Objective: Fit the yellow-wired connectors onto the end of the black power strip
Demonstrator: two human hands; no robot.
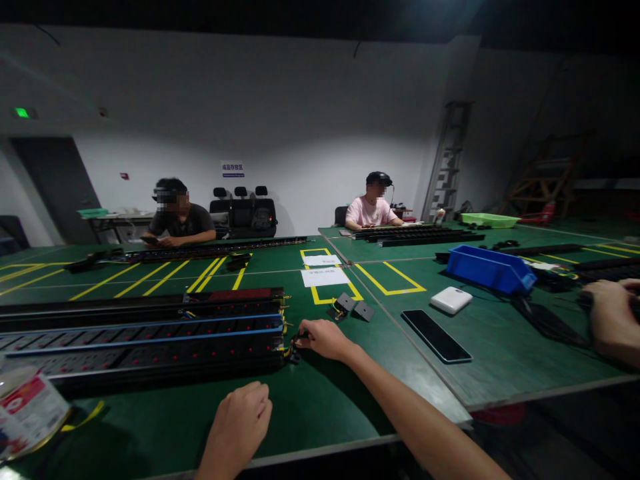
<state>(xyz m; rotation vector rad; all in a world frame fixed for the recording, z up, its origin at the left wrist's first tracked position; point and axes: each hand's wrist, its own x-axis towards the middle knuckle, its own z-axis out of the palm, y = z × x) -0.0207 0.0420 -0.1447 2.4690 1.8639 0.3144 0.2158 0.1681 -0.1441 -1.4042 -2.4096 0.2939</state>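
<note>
In the head view, a small black part (295,358) is pinched by the right hand (326,339) beside long black strips (200,353) on the green surface (305,413) — whether anything is held in the curled left hand (241,421) cannot be told.

- pretty dim room, big pale wall (295,100) across the back, ceiling (240,17) basically black, faint glow up top right of centre
- grey door (55,177) on the left, lit green sign (21,113) above it
- small printed notice (233,169) mid-wall, black seats with headrests (247,215) under it
- metal stepladder (447,160) and a chunky wooden frame (545,175) over on the right, super shadowy
- wide green surface (320,407) up front, marked out with yellow lines (393,291)
</note>
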